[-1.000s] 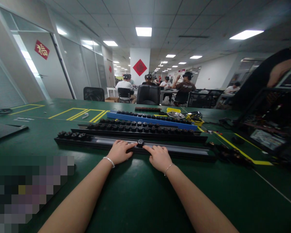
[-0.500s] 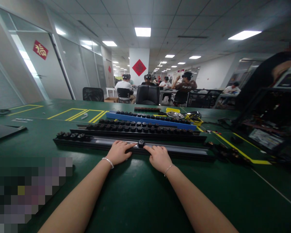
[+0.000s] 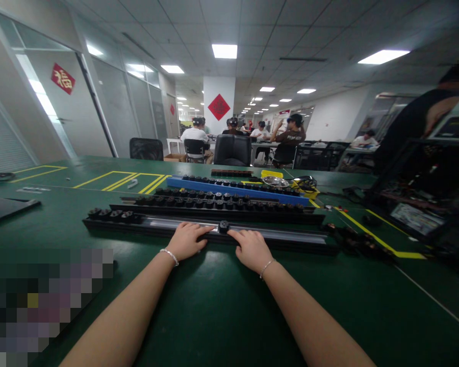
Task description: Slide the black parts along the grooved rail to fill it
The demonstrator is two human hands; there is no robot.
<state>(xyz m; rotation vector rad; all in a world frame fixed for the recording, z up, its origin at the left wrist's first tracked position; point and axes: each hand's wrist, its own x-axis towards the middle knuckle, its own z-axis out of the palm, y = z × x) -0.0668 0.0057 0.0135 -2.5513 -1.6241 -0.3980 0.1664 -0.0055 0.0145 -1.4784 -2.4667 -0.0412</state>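
A long black track [image 3: 290, 237] with a shiny channel lies across the table in front of me. On it, near the middle, sits a small black block-like piece [image 3: 224, 227]. My left hand [image 3: 187, 239] rests at the track's front edge, its index finger stretched towards the left side of the piece. From the other side, my right hand [image 3: 252, 248] points its index finger at the piece's right side, at or very near it. Neither hand is wrapped round anything. Several similar black pieces [image 3: 117, 215] stand at the track's left end.
Behind lie another black track [image 3: 290, 216] with rows of black pieces and a blue track [image 3: 306, 199]. A metal dish [image 3: 275, 181] and yellow tray [image 3: 272, 174] stand farther back. Loose dark parts [image 3: 361, 242] lie right, near an open-framed machine [image 3: 413, 199] and a person [image 3: 409, 122].
The small black piece sits very slightly farther right between my index fingers. My hands have hardly moved. The person at the right has shifted a little.
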